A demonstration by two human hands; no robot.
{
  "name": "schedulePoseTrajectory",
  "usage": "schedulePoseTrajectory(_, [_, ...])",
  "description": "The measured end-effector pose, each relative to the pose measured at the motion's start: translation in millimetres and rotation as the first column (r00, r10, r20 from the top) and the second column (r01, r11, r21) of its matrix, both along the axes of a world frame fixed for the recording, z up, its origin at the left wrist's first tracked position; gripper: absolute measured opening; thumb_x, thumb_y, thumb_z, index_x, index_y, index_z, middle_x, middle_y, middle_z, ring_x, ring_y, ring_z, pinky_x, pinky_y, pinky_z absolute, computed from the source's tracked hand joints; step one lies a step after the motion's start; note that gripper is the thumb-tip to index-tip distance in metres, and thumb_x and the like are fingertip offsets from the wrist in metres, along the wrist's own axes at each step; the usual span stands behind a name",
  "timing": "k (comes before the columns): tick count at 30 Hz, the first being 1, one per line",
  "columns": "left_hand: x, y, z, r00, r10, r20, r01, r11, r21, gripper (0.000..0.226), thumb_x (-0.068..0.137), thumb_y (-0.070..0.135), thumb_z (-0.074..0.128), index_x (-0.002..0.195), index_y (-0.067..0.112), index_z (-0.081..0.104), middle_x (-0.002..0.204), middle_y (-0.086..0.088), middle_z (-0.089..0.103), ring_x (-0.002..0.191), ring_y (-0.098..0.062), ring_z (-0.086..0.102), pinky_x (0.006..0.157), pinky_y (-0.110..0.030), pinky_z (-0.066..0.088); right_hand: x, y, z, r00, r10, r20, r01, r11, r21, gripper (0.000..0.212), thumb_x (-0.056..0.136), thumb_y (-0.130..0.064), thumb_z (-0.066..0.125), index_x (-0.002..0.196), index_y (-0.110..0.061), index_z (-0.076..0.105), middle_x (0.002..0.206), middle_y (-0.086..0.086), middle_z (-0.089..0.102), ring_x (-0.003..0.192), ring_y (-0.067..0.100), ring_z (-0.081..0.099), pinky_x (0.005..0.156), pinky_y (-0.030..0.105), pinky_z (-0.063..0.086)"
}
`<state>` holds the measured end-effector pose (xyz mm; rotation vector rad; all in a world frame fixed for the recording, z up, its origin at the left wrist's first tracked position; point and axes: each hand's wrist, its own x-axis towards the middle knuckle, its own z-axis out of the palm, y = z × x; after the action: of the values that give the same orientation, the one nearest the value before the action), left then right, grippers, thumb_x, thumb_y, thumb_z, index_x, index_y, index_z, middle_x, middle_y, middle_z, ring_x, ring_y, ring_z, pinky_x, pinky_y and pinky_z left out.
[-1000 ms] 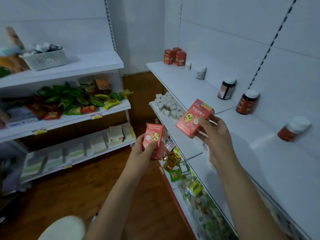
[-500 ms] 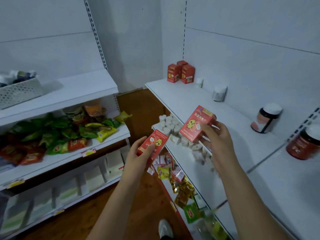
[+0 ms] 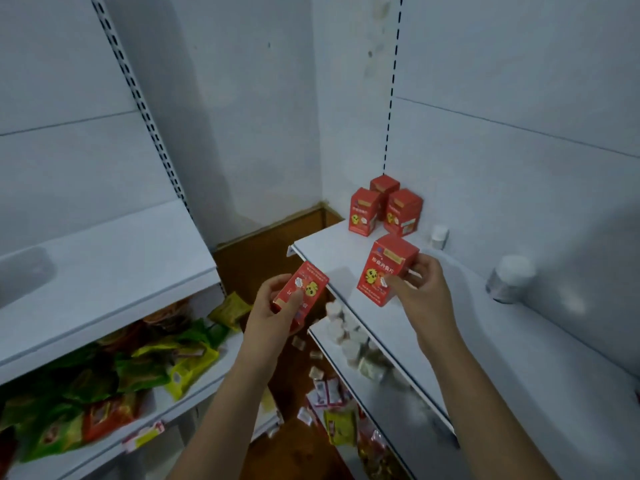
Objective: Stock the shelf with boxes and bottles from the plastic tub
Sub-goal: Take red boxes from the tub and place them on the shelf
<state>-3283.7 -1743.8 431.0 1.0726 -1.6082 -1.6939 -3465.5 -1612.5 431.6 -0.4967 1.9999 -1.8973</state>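
Observation:
My right hand (image 3: 420,292) grips a red box (image 3: 382,270) upright, low over the white top shelf (image 3: 450,327) on the right. My left hand (image 3: 277,313) holds a second red box (image 3: 304,292) tilted, just left of that shelf's front edge. Three more red boxes (image 3: 384,211) stand grouped at the shelf's far corner. A small white bottle (image 3: 439,236) and a larger white-capped bottle (image 3: 509,278) stand along the back wall. The plastic tub is out of view.
Below the right top shelf a lower shelf (image 3: 388,403) carries small white packs (image 3: 346,337) and colourful sachets (image 3: 339,424). On the left, a white shelf (image 3: 104,271) sits above one with green and red snack bags (image 3: 114,389). Brown floor (image 3: 263,251) lies between.
The view has swung up and toward the shelf's far corner. Both hands with their red boxes have moved forward, and the right box now sits close behind the three standing boxes.

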Motion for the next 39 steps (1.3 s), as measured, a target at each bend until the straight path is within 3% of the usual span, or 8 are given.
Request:
schedulePoseTrajectory(4, [-40,-74,-9,0.992,-0.063,0.108,0.088,0.966,-0.241,0.036,0.088,0.039,0.07,0.119,0.043,0.052,0.118,0.011,0.053,0.101,-0.012,0.06,0.072,-0.022,0.059,-26,-47,-15,0.996,-0.084,-0.016,0.084,0.996,-0.012,0.048,0.082,-0.006,0.077,0.117,-0.025,0.05,0.103,-0.02,0.06,0.093,-0.006,0.059,0.077,0.019,0.048])
schedulePoseTrajectory(12, [-117,-177,4,0.912,-0.335,0.235,0.409,0.774,-0.483,0.079,0.075,0.031,0.085,0.138,0.041,0.039,0.133,0.011,0.05,0.115,-0.011,0.054,0.096,-0.032,0.053,-65,-115,-12,0.956,-0.267,-0.119,0.274,0.961,0.043,0.049,0.082,-0.013,0.078,0.122,-0.026,0.052,0.109,-0.021,0.063,0.089,-0.019,0.06,0.069,0.007,0.047])
schedulePoseTrajectory(18, [-158,-199,-11,0.73,-0.616,0.294,0.672,0.572,-0.471,0.067,0.082,0.03,0.079,0.133,0.045,0.038,0.129,0.023,0.042,0.117,0.006,0.047,0.099,-0.024,0.049,-69,-133,-49,0.956,-0.207,-0.209,0.265,0.915,0.305,0.043,0.086,-0.026,0.074,0.121,-0.027,0.049,0.106,-0.017,0.063,0.092,-0.005,0.061,0.074,0.013,0.046])
schedulePoseTrajectory(22, [-173,-209,-23,0.597,-0.761,0.255,0.786,0.491,-0.375,0.082,0.084,0.028,0.077,0.144,0.048,0.026,0.123,0.045,0.041,0.119,0.017,0.045,0.094,-0.013,0.049,-67,-141,-69,0.9,-0.182,-0.395,0.347,0.847,0.403,0.033,0.087,-0.044,0.068,0.112,-0.03,0.053,0.102,-0.01,0.065,0.092,0.005,0.063,0.079,0.027,0.053])
schedulePoseTrajectory(26, [-182,-218,-37,0.573,-0.772,0.274,0.808,0.479,-0.342,0.098,0.083,0.036,0.077,0.143,0.058,0.002,0.123,0.038,0.044,0.114,0.018,0.05,0.088,-0.006,0.045,-74,-154,-76,0.835,-0.171,-0.523,0.467,0.723,0.509,0.061,0.084,-0.068,0.056,0.127,-0.025,0.053,0.112,-0.006,0.066,0.103,0.014,0.06,0.087,0.031,0.05])
schedulePoseTrajectory(30, [-189,-227,-55,0.579,-0.699,0.419,0.806,0.413,-0.425,0.078,0.072,0.07,0.07,0.138,0.049,0.033,0.128,0.023,0.055,0.12,-0.001,0.053,0.102,-0.037,0.047,-75,-162,-82,0.781,-0.136,-0.61,0.559,0.586,0.586,0.064,0.09,-0.065,0.05,0.135,-0.02,0.051,0.117,-0.004,0.065,0.108,0.016,0.057,0.09,0.031,0.047])
schedulePoseTrajectory(34, [-194,-226,-60,0.634,-0.612,0.473,0.762,0.388,-0.519,0.06,0.075,0.071,0.064,0.124,0.041,0.046,0.114,0.018,0.056,0.109,-0.005,0.055,0.095,-0.037,0.048,-76,-170,-79,0.747,-0.129,-0.652,0.623,0.48,0.618,0.066,0.091,-0.07,0.034,0.127,-0.02,0.057,0.123,-0.002,0.062,0.115,0.02,0.053,0.092,0.035,0.045])
schedulePoseTrajectory(39, [-197,-220,-66,0.647,-0.534,0.544,0.759,0.385,-0.525,0.075,0.078,0.071,0.059,0.137,0.027,0.042,0.129,0.007,0.053,0.123,-0.014,0.048,0.099,-0.04,0.046,-71,-164,-84,0.757,-0.144,-0.637,0.63,0.419,0.654,0.073,0.091,-0.068,0.032,0.129,-0.013,0.06,0.132,0.009,0.06,0.124,0.03,0.053,0.101,0.044,0.046])
